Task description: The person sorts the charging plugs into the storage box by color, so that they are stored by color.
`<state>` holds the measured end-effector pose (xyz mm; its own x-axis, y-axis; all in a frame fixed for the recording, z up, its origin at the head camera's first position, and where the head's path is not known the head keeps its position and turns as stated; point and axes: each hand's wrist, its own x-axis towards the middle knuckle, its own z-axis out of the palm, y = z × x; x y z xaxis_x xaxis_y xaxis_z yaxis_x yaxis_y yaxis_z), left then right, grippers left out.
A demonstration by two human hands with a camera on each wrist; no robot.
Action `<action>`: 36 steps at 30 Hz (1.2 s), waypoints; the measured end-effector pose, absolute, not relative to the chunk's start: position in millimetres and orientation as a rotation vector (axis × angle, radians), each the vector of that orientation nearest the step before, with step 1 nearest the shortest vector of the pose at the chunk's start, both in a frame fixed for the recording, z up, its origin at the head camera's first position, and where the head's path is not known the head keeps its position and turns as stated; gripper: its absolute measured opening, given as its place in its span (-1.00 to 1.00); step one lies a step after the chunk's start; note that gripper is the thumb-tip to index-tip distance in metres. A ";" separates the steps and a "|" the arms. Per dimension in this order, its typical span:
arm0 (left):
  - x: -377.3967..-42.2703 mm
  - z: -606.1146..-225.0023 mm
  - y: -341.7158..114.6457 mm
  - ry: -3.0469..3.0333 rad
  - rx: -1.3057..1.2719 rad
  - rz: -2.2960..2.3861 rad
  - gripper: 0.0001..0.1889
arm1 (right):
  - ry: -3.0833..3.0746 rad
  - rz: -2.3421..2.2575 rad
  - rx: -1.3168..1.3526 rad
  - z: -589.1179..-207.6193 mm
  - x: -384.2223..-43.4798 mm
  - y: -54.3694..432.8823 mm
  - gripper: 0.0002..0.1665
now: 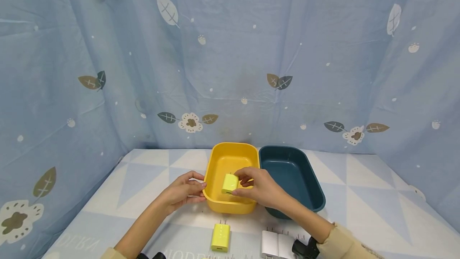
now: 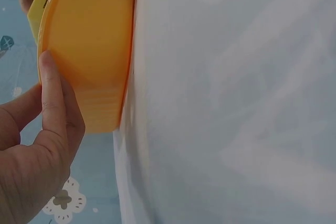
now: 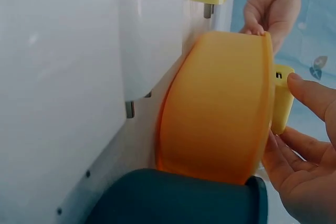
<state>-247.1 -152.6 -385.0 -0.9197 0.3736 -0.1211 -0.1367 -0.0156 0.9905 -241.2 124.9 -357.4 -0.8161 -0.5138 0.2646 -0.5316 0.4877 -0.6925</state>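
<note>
My right hand (image 1: 264, 187) pinches a yellow USB wall charger (image 1: 230, 183) between thumb and fingers, over the yellow plastic bin (image 1: 231, 208). The charger's USB port faces me in the head view, and in the right wrist view this charger (image 3: 282, 100) shows just past the bin's rim. At the bin's left side my left hand (image 1: 184, 191) holds the rim; in the left wrist view its fingers (image 2: 51, 95) lie along the outer wall. A second yellow charger (image 1: 221, 237) lies on the table in front of the bin, prongs pointing away from me.
A dark teal bin (image 1: 314, 179) stands right beside the yellow one. White chargers (image 1: 269, 244) lie side by side at the front right, close to my right forearm. More prongs show at the bottom edge. A blue patterned curtain (image 1: 230, 51) hangs behind the cloth-covered table (image 1: 363, 207).
</note>
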 end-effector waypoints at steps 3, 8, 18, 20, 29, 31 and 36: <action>-247.2 -384.9 -153.0 1.915 0.246 1.996 -0.67 | -2.695 1.257 0.942 -359.9 -244.1 120.6 -0.49; -247.5 -384.9 -153.0 1.921 0.243 1.991 -0.67 | -2.703 1.255 0.948 -365.5 -249.5 114.6 -0.50; -247.0 -384.6 -152.1 1.924 0.252 1.978 -0.68 | -2.771 1.203 0.920 -370.7 -254.9 103.5 -0.49; -247.0 -384.0 -152.1 1.936 0.249 1.972 -0.68 | -2.783 1.185 0.916 -370.2 -255.3 100.7 -0.49; -247.4 -383.6 -152.4 1.950 0.244 1.957 -0.69 | -2.840 1.104 0.893 -370.0 -259.1 87.1 -0.50; -247.5 -383.6 -152.6 1.945 0.244 1.956 -0.69 | -2.858 1.086 0.876 -369.3 -260.2 83.6 -0.51; -247.3 -382.9 -152.7 1.947 0.247 1.958 -0.67 | -2.907 1.074 0.836 -364.9 -263.3 76.6 -0.50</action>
